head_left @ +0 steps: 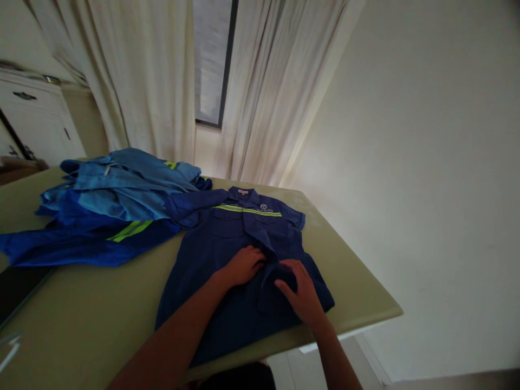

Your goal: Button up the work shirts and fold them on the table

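A dark navy short-sleeved work shirt (219, 249) lies face up on the table, collar away from me. It has a yellow-green reflective stripe across the chest and a pale logo. My left hand (246, 264) rests on the middle of its front, fingers curled in on the cloth beside the front opening. To its right, my right hand (301, 292) has thumb and fingers apart, with fingertips at the raised edge of the front flap. The flap is partly lifted and bent near both hands. Shadow makes details of the lower front hard to see.
Left of the shirt is a heap of light-blue and bright-blue work clothes (134, 184) with reflective strips, touching its sleeve. The greenish table (357, 292) ends near a white wall at right. A dark flat object (20, 287) lies at left. Curtains (146, 81) hang behind.
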Motion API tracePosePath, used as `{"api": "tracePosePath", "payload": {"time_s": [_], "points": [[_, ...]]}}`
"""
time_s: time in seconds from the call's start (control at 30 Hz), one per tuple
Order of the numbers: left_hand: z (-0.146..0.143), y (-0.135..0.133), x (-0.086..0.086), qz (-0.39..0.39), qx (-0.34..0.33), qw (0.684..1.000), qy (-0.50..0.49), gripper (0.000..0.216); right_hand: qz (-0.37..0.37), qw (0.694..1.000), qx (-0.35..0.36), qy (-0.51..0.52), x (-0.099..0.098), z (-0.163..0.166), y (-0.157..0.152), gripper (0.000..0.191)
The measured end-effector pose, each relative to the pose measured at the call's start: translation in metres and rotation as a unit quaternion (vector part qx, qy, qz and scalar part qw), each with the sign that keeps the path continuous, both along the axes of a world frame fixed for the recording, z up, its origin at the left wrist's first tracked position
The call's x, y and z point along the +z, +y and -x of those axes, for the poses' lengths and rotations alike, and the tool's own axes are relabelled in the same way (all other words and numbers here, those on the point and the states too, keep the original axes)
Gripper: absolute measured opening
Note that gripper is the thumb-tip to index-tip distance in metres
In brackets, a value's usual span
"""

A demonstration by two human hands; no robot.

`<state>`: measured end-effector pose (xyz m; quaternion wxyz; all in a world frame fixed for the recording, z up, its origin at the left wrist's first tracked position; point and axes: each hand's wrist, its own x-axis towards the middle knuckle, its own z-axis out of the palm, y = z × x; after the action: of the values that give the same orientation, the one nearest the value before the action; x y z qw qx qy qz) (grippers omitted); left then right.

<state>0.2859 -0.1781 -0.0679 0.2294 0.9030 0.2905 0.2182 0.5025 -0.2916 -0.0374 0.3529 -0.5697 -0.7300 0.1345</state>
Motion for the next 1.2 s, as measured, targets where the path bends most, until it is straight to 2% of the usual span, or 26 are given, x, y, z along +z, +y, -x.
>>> {"api": "tracePosePath", "payload": {"time_s": [0.07, 0.13, 0.17, 0.3, 0.43, 0.57, 0.7, 0.83, 0.9, 1.0, 1.1, 1.2], "points": [[-0.001, -0.003, 0.001, -0.009, -0.005, 1.000, 0.012, 0.034, 0.023, 0.998, 0.015, -0.056, -0.014, -0.017, -0.030, 0.066], [-0.002, -0.007, 0.002, -0.013, -0.009, 1.000, 0.023, 0.038, 0.047, 0.994, 0.027, -0.097, -0.023, -0.032, -0.049, 0.075], [-0.003, -0.010, 0.002, -0.017, -0.012, 0.999, 0.029, 0.040, 0.051, 0.992, 0.028, -0.111, -0.027, -0.036, -0.056, 0.070], [-0.004, -0.018, 0.005, -0.055, -0.029, 0.997, 0.040, 0.037, 0.019, 0.990, 0.006, -0.138, -0.030, -0.037, -0.062, 0.032], [-0.007, -0.023, 0.005, -0.082, -0.035, 0.996, 0.030, 0.032, -0.027, 0.988, -0.009, -0.149, -0.030, -0.037, -0.064, 0.037], [-0.013, -0.026, -0.003, -0.096, -0.018, 0.994, 0.042, 0.039, -0.100, 0.984, -0.040, -0.143, -0.035, -0.057, -0.075, 0.038], [-0.020, -0.030, -0.015, -0.128, -0.014, 0.990, 0.062, 0.040, -0.135, 0.972, -0.008, -0.194, -0.039, -0.074, -0.093, 0.035], [-0.023, -0.035, -0.021, -0.158, -0.019, 0.985, 0.063, 0.037, -0.122, 0.965, 0.042, -0.228, -0.031, -0.075, -0.100, 0.020], [-0.024, -0.039, -0.021, -0.170, -0.024, 0.983, 0.058, 0.036, -0.132, 0.967, 0.058, -0.208, -0.021, -0.069, -0.095, 0.025], [-0.024, -0.048, -0.021, -0.183, -0.030, 0.982, 0.041, 0.038, -0.159, 0.974, 0.020, -0.162, 0.003, -0.046, -0.069, 0.022], [-0.024, -0.060, -0.020, -0.185, -0.026, 0.982, 0.032, 0.039, -0.125, 0.982, -0.025, -0.143, 0.027, -0.009, -0.021, 0.021], [-0.025, -0.077, -0.016, -0.184, -0.023, 0.982, 0.042, 0.040, -0.055, 0.987, -0.003, -0.151, 0.036, 0.030, 0.042, 0.029]]}}
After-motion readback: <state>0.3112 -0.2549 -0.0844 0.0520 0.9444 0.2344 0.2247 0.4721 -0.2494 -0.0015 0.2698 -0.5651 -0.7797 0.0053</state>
